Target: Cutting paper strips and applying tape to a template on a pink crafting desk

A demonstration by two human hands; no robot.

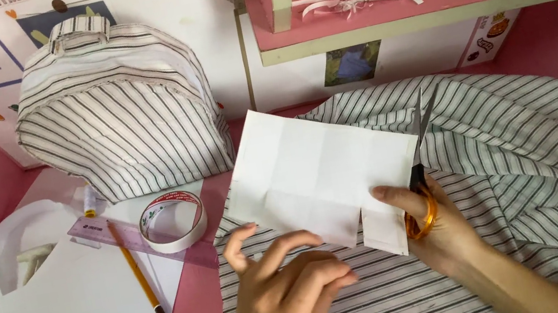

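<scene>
A right hand (433,229) grips orange-handled scissors (419,171), fingers through the loops and blades pointing up and slightly parted, its thumb pressing a creased white paper sheet (319,172) at the lower right edge. The sheet lies over striped fabric (523,168) on a pink desk (197,298). The left hand (286,291) hovers just below the sheet, fingers loosely curled, holding nothing. A striped backpack (122,122), tape roll (173,221) and pencil (135,267) sit to the left.
</scene>
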